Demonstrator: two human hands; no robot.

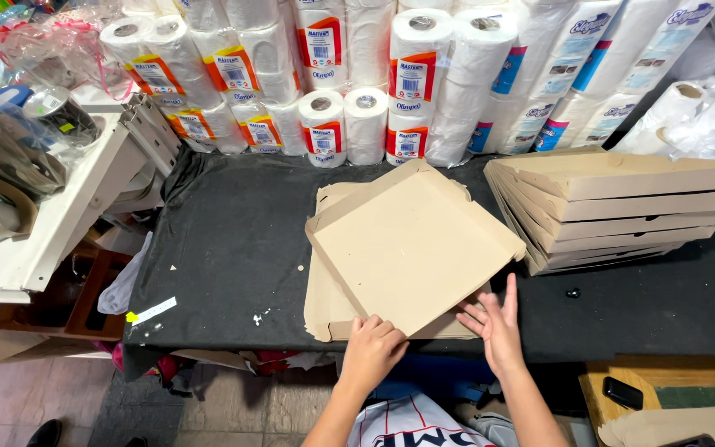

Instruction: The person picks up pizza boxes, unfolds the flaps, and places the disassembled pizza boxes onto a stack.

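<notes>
A flat brown cardboard box (411, 244), partly folded with raised side flaps, lies tilted on the black table (225, 240). It rests on another unfolded cardboard sheet (318, 294). My left hand (371, 349) curls over the box's near edge, fingers bent onto the cardboard. My right hand (496, 323) is flat with fingers spread, touching the box's near right corner.
A stack of folded brown boxes (614, 207) sits at the right of the table. Rolls of paper towels (357, 74) line the back. A white shelf (51, 215) with bags stands at left. A dark phone (622, 392) lies on a wooden surface at lower right.
</notes>
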